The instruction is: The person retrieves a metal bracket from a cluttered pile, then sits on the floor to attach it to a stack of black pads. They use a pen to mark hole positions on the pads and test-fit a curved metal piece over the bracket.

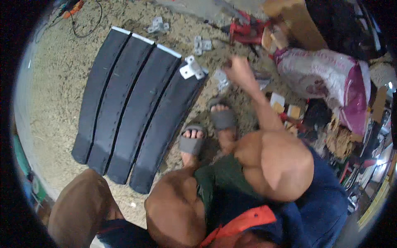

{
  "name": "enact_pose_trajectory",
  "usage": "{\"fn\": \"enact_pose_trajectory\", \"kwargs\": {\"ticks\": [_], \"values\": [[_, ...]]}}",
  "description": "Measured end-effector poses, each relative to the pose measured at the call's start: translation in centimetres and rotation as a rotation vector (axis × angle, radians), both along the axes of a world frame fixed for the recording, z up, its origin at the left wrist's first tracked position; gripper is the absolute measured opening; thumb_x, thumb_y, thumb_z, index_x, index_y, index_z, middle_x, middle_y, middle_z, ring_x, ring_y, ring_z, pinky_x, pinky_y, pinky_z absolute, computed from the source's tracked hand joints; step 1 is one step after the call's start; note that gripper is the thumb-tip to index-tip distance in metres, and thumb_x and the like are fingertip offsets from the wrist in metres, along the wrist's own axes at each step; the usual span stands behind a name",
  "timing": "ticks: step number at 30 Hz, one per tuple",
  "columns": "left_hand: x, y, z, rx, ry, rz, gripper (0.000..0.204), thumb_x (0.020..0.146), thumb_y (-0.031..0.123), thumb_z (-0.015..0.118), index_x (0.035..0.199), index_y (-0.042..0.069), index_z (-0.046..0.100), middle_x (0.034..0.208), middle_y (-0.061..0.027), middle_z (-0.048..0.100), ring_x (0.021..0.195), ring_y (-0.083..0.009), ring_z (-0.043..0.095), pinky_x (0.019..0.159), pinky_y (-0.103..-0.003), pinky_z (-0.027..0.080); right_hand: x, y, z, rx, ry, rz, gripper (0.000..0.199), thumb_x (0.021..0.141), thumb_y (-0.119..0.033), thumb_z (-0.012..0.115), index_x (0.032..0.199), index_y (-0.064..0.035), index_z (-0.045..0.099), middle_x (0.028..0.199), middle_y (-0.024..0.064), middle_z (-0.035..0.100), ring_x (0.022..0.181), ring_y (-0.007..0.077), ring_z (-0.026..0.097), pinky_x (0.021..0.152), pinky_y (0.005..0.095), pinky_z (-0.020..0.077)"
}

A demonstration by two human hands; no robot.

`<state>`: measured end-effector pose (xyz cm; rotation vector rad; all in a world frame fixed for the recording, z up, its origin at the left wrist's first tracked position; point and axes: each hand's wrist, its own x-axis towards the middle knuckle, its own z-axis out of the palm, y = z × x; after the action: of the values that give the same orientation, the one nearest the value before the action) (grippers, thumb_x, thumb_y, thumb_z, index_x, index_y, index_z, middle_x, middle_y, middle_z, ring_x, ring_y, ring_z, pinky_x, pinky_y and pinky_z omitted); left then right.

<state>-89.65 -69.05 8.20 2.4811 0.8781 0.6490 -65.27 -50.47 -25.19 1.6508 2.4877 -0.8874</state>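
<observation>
My right hand [239, 71] reaches out over the ground, its fingers curled. They are slightly blurred, and anything small between them cannot be made out. Just below it lies a pale metal bracket [221, 79]. Another bracket [192, 69] rests on the upper end of the rightmost of several long dark grey panels [136, 99], which lie side by side to the left of my feet. Farther out on the ground are two more silvery brackets, one [202, 45] near the hand and one [158, 25] beyond the panels. Of my left arm [82, 206] only the bent part shows; its hand is out of view.
A red tool [248, 31] lies at the far right beside brown cardboard [295, 20]. A white and purple sack [322, 78] bulges at the right, with mixed scraps below it. A black cable [87, 35] curls at the far left. My sandalled feet [192, 144] stand near the panels.
</observation>
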Motion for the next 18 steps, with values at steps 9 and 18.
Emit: {"fn": "enact_pose_trajectory", "kwargs": {"ticks": [9, 18], "values": [[-1.3, -2.3, -2.1, 0.079, 0.003, 0.210, 0.039, 0.107, 0.024, 0.062, 0.140, 0.003, 0.061, 0.129, -0.0105, 0.068, 0.117, -0.0225, 0.066, 0.100, -0.037, 0.052, 1.4, -4.9, -1.9, -0.039, -0.318, 0.080, 0.063, 0.082, -0.019, 0.089, 0.136, -0.0010, 0.063, 0.127, 0.0290, 0.065, 0.118, 0.0517, 0.067, 0.095, 0.0564, 0.0577], [-5.5, -9.6, -1.2, 0.274, -0.244, 0.740, 0.030, 0.105, 0.016, 0.065, 0.131, 0.001, 0.067, 0.118, -0.0108, 0.073, 0.108, -0.0208, 0.070, 0.093, -0.034, 0.056, 2.0, -2.8, 1.0, 0.185, 0.070, 0.066, 0.044, 0.077, -0.021, 0.088, 0.110, 0.0041, 0.076, 0.095, 0.0228, 0.076, 0.090, 0.0370, 0.076, 0.079, 0.0427, 0.0593]]}}
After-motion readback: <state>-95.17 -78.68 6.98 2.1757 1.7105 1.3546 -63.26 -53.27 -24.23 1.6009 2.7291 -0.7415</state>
